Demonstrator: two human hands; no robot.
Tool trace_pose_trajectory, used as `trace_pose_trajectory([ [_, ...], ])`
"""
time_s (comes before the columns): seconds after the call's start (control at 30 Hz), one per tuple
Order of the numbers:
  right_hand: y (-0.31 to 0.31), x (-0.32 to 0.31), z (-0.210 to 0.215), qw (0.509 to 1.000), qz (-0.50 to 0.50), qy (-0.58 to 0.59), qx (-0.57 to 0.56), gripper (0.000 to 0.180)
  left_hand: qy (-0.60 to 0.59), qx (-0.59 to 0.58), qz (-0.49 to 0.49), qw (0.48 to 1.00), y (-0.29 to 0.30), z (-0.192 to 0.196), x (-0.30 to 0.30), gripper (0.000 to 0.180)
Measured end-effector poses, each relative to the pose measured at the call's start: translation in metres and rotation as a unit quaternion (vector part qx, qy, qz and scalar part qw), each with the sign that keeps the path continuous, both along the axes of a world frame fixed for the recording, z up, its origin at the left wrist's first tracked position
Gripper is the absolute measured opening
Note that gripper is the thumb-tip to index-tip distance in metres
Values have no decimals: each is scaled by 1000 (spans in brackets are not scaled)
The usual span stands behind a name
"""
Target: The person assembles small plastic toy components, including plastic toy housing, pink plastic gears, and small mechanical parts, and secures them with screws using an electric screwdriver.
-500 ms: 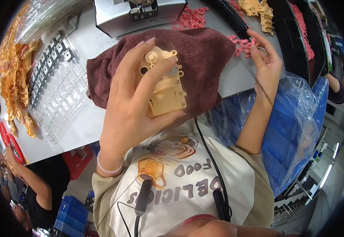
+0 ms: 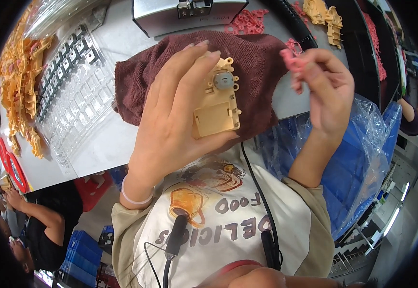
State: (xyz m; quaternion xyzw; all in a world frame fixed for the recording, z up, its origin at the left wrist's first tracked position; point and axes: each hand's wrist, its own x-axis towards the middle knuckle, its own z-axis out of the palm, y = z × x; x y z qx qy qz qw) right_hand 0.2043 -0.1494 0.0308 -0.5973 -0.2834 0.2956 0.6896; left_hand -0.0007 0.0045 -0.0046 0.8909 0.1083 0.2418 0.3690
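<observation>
Above the brown towel (image 2: 262,62), left hand (image 2: 170,120) clasps a tan housing (image 2: 217,103) — right hand (image 2: 326,89) pinches a pink part (image 2: 291,58).

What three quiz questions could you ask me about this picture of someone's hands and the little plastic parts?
1. True or false: the left hand holds a tan plastic box with a round grey piece on it.
2. What colour is the small part pinched in the right hand? A green, B pink, C black.
3. What soft thing lies on the table behind the hands?

Key
1. True.
2. B, pink.
3. A dark red towel.
</observation>
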Motion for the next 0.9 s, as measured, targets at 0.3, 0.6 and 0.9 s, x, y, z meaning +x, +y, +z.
trace_pose_trajectory([
  [0.3,44,-44,-9,969,116,-211,-62,13,-14,-19,14,1000,-1,-1,2,97],
  [0.6,38,-45,-14,903,90,-417,-55,23,-28,-25,9,999,1,-4,2,95],
  [0.9,41,-46,-7,876,101,-471,-37,24,-51,-35,15,998,0,-9,2,92],
])
